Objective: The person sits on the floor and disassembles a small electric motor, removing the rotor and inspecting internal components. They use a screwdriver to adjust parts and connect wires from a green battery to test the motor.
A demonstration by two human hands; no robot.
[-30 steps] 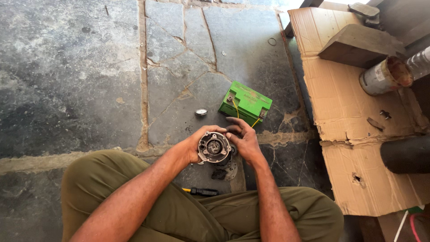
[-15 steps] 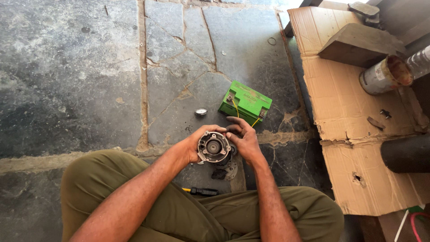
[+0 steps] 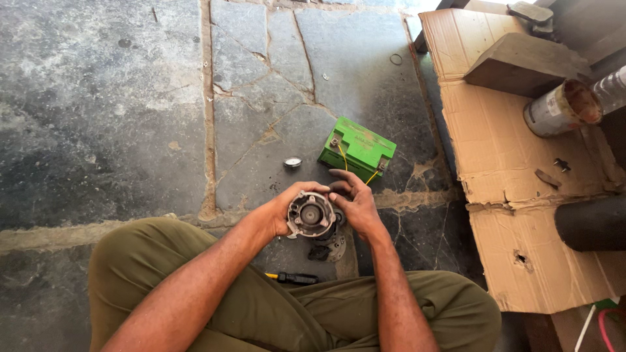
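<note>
Holding a round metal motor part (image 3: 311,215), the left hand (image 3: 277,218) cups it while the right hand (image 3: 355,203) fingers pinch its edge. Next it needs a firm, careful turn, I think.

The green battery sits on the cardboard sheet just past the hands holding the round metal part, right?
Not quite. In the head view the green battery sits on the stone floor, not the cardboard sheet, just past the left hand and right hand holding the round metal part.

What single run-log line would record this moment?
left hand: holds round metal motor part | right hand: fingers on its edge | floor: green battery ahead, screwdriver by legs | right: cardboard, tin can
</note>
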